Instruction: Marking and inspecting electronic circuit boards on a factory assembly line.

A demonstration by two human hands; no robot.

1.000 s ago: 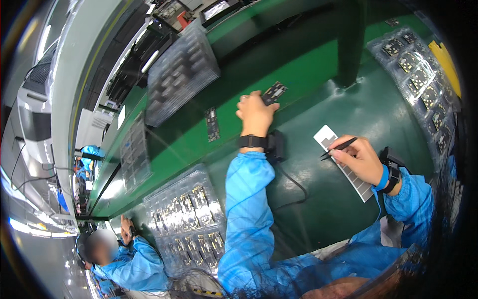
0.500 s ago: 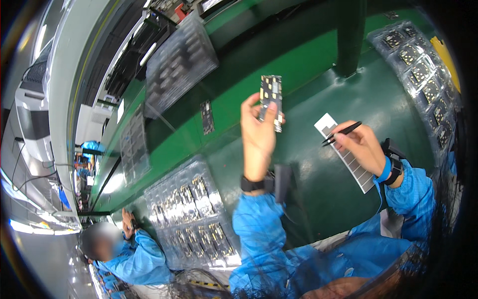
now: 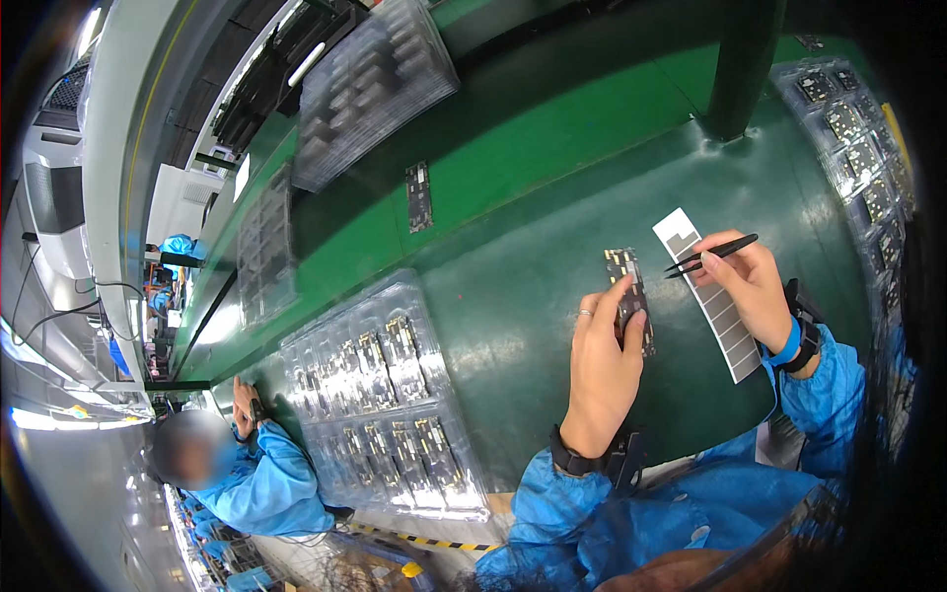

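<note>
My left hand [image 3: 604,360] is closed on a narrow dark circuit board [image 3: 628,296] with gold pads, its fingers gripping the board's sides low over the green bench mat. In my right hand [image 3: 752,291] is a pair of black tweezers [image 3: 712,255], pinched between thumb and fingers, with the tips pointing left toward the board. Beneath the right hand lies a white strip of grey stickers [image 3: 727,333]; a sticker-shaped grey patch shows near its far end. The tweezer tips are apart from the board, and whether they hold anything is too small to tell.
Left of my arm, a clear tray [image 3: 434,390] holds several boards. Another tray of boards [image 3: 856,148] curves along the right. One loose board [image 3: 419,197] lies on the green ledge, near stacked trays [image 3: 375,99]. A post [image 3: 740,79] stands behind. A co-worker's sleeve [image 3: 271,483] is at lower left.
My left hand has brought the board down and to the right, near the sticker strip. The right hand still holds the tweezers, now above the strip with their tips turned toward the board.
</note>
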